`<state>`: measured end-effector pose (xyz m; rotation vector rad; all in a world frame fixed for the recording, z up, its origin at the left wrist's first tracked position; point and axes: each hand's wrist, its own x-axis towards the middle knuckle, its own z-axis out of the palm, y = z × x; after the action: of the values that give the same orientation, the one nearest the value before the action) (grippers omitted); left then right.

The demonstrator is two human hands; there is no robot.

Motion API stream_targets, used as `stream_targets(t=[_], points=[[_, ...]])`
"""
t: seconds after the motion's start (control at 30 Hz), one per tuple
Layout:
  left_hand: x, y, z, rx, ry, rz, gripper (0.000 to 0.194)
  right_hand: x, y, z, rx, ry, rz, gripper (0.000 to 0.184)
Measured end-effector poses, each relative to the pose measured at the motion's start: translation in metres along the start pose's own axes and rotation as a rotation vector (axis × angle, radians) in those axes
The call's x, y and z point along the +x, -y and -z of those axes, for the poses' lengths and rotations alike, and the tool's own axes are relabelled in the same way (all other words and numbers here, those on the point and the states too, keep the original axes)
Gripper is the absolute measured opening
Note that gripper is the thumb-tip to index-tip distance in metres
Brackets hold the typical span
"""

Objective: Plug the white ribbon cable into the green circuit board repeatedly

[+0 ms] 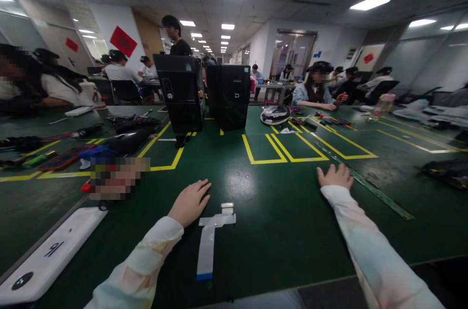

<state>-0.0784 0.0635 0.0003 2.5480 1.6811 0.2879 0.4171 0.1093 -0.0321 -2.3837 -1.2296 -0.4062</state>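
Observation:
My left hand (190,201) lies flat on the green table, fingers stretched out and nothing in them. Just to its right is a white ribbon cable (206,246) with a blue end and a connector at its far end. My right hand (335,176) rests palm down with its fingers apart. Beside that hand a long, narrow green circuit board strip (380,193) runs diagonally; the fingertips are close to it, and I cannot tell whether they touch.
Two black computer towers (228,97) stand upright at the back. To the left lie a white panel (54,253), a blurred-out patch, cables and tools, including a red-and-black meter (66,155). Yellow tape (265,161) marks boxes on the green table (278,231). A person (317,87) sits across.

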Motion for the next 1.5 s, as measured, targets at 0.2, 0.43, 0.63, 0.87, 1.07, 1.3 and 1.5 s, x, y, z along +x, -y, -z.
stream_targets(t=[0.2, 0.43, 0.63, 0.87, 1.07, 1.3, 1.5], points=[[0.002, 0.004, -0.006, -0.014, -0.041, -0.028, 0.048, 0.01, -0.049, 0.009, -0.086, 0.101, -0.252, 0.075], [0.002, 0.005, -0.008, -0.008, -0.048, -0.034, 0.047, 0.005, -0.052, 0.015, -0.113, 0.187, -0.092, 0.077], [0.001, 0.004, -0.008, 0.013, -0.032, -0.032, 0.048, 0.002, -0.083, 0.01, -0.07, 0.277, 0.399, 0.063], [0.0, 0.001, -0.004, 0.019, -0.006, -0.02, 0.049, -0.018, -0.071, 0.024, 0.133, 0.319, 0.683, 0.061], [0.001, -0.001, -0.004, 0.008, -0.02, -0.018, 0.049, -0.059, -0.013, 0.039, 0.166, 0.305, 0.883, 0.057], [-0.012, -0.026, 0.016, -0.033, -0.105, -0.069, 0.041, -0.097, 0.047, 0.036, 0.346, 0.288, 1.149, 0.054], [-0.046, -0.061, 0.022, -0.091, -0.082, -0.31, 0.033, -0.111, 0.09, 0.033, 0.476, 0.311, 1.274, 0.056]])
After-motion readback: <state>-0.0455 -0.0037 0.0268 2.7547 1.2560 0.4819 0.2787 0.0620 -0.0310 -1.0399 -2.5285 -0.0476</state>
